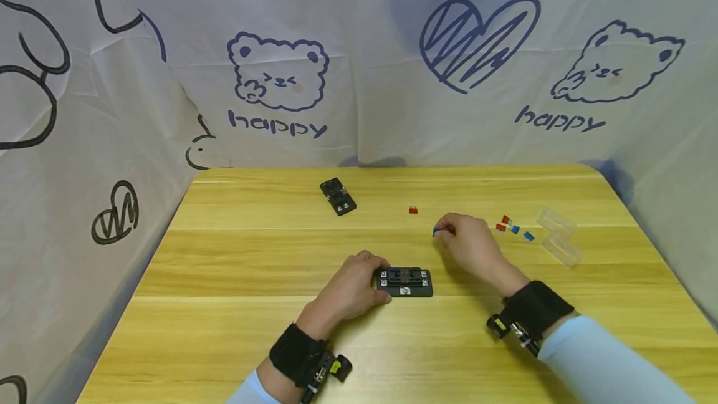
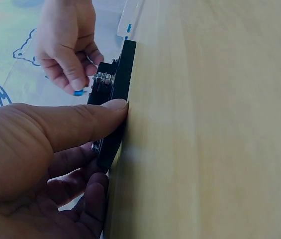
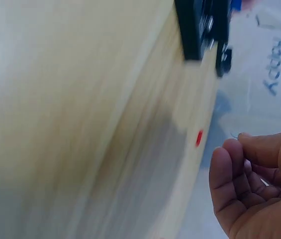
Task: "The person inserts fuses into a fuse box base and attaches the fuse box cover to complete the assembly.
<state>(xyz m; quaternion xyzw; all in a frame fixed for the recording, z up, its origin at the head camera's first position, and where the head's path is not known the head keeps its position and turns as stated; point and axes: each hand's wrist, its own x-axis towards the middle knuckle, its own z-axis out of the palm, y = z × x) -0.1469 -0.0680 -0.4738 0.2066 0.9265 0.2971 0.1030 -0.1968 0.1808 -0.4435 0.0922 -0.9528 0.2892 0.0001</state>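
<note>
My left hand [image 1: 350, 285] grips the left end of a black fuse block [image 1: 421, 292] lying on the table, thumb at its near edge and fingers behind. Metal terminals with nuts [image 2: 104, 78] stand out along the block, seen side-on in the left wrist view. To the right of the block and farther back, my right hand [image 1: 471, 245] pinches a small blue blade fuse [image 1: 434, 232] between thumb and index finger. The fuse's blue top [image 2: 79, 92] also shows at those fingertips from the left wrist. In the right wrist view, the hand [image 3: 259, 184] mostly hides the fuse.
A second black block [image 1: 338, 196] lies at the back left of the wooden table [image 1: 224, 329]. One red blade fuse [image 1: 413, 210] is behind the right hand. Several red and blue fuses [image 1: 529, 236] lie to its right, beside a clear plastic case [image 1: 563, 250].
</note>
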